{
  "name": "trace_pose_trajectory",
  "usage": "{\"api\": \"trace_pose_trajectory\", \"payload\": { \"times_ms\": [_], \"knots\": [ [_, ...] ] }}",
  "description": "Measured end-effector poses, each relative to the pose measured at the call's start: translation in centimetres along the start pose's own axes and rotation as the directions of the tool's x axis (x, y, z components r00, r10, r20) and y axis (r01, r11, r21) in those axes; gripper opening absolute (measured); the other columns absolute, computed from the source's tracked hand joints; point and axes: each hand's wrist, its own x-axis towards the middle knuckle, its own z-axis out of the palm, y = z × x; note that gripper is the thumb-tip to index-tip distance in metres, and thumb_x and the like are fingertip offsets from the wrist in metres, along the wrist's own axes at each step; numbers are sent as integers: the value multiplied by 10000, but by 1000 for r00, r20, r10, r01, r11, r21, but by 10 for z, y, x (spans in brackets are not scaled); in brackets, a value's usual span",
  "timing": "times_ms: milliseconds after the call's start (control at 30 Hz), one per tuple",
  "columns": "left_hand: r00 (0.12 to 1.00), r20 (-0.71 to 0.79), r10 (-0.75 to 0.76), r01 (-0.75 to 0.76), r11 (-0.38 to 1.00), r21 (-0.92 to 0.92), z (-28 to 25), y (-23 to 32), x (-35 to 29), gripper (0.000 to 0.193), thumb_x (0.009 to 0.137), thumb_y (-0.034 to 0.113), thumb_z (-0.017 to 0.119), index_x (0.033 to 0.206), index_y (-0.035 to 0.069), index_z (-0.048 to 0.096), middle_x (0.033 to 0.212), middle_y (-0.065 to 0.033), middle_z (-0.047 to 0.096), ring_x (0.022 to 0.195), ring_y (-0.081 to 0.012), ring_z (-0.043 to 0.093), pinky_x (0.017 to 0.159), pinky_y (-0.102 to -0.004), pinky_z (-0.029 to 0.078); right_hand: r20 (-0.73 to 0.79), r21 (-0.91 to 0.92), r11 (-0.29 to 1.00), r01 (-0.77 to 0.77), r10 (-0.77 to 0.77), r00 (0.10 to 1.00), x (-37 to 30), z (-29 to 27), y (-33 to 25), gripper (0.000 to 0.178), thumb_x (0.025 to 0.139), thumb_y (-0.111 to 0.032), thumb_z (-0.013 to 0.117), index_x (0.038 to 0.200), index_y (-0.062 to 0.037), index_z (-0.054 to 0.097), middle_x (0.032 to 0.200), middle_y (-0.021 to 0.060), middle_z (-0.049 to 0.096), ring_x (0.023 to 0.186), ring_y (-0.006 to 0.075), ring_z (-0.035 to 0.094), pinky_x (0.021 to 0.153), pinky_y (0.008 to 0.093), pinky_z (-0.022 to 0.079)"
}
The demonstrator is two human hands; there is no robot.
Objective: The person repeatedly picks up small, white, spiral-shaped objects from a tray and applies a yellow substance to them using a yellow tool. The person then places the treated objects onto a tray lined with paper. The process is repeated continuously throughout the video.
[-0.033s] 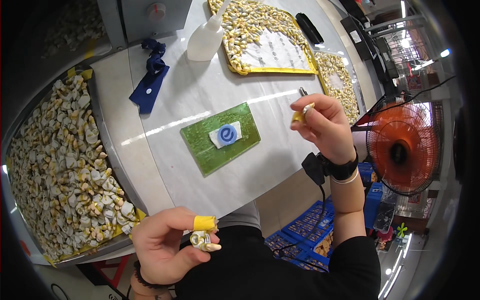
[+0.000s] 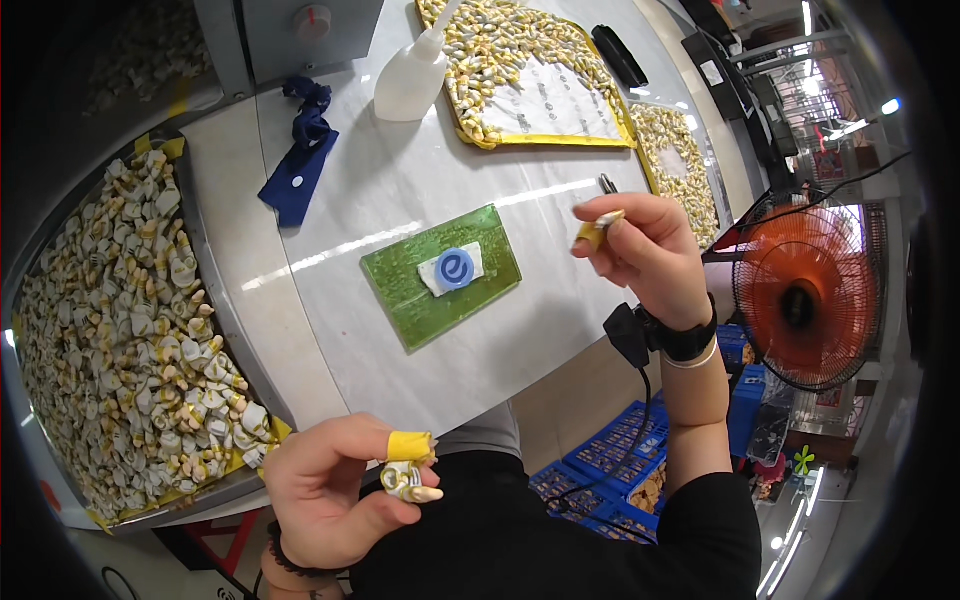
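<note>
My left hand (image 2: 325,490), low in view near the table's front edge, pinches a small folded white-and-yellow piece (image 2: 405,482) between thumb and fingers. A yellow wrap (image 2: 408,446) covers one of its fingertips. Raised over the table's right part, my right hand (image 2: 655,250) is closed in a pinch on another small white-and-yellow piece (image 2: 606,222), partly hidden by the fingertips. Between the hands on the table lies a green slab (image 2: 400,312), bearing a white pad (image 2: 430,278) with a round blue cap (image 2: 454,269) on it.
A large tray (image 2: 130,340) heaped with similar pieces stands at left. Behind are a yellow-rimmed tray (image 2: 560,142), a white squeeze bottle (image 2: 410,85), a dark blue cloth (image 2: 300,170) and a black object (image 2: 620,57). At right stand an orange fan (image 2: 800,295) and blue crates (image 2: 620,445).
My right hand's fingertips have shifted slightly left, and the piece in them has tilted. My left hand stays where it was.
</note>
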Motion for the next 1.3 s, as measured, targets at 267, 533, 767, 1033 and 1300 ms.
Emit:
{"api": "trace_pose_trajectory", "payload": {
  "times_ms": [267,533,767,1033,1300],
  "knots": [
    [988,132,79,-58,986,-159,-9,-9,1,341,738,95,748,979,-86,589,875,-169,637,778,-204,642,726,-308,508,277,-703,549,452,-374,885,11,26,1,253,734,41,647,976,-34,654,744,88,645,627,183,614,558,253,474],
    [978,112,177,-169,983,-72,-12,-8,-1,352,700,121,779,945,-74,617,856,-164,651,768,-203,640,694,-297,511,489,-772,192,606,-429,759,31,50,5,128,659,-18,677,767,-71,634,759,36,556,748,210,537,602,309,474],
    [990,-33,134,-130,986,102,-2,-3,-4,456,700,374,769,863,1,562,718,-84,637,689,-170,605,641,-296,506,457,-745,287,603,-439,774,37,58,12,122,666,-20,685,772,-71,653,747,44,560,739,211,540,604,319,469],
    [884,129,448,-464,816,345,-8,-14,1,449,681,328,793,888,37,522,781,-86,654,721,-205,614,690,-353,524,264,-511,692,509,-437,860,7,68,-11,172,662,65,678,814,-15,674,732,63,641,605,186,596,539,267,464],
    [853,261,452,-522,733,436,-1,-6,7,428,654,289,814,881,42,548,796,-97,658,740,-247,622,687,-361,521,324,-297,689,661,-579,749,-20,95,-15,150,669,77,689,809,32,658,716,110,624,608,214,603,548,277,486]
  ]
}}
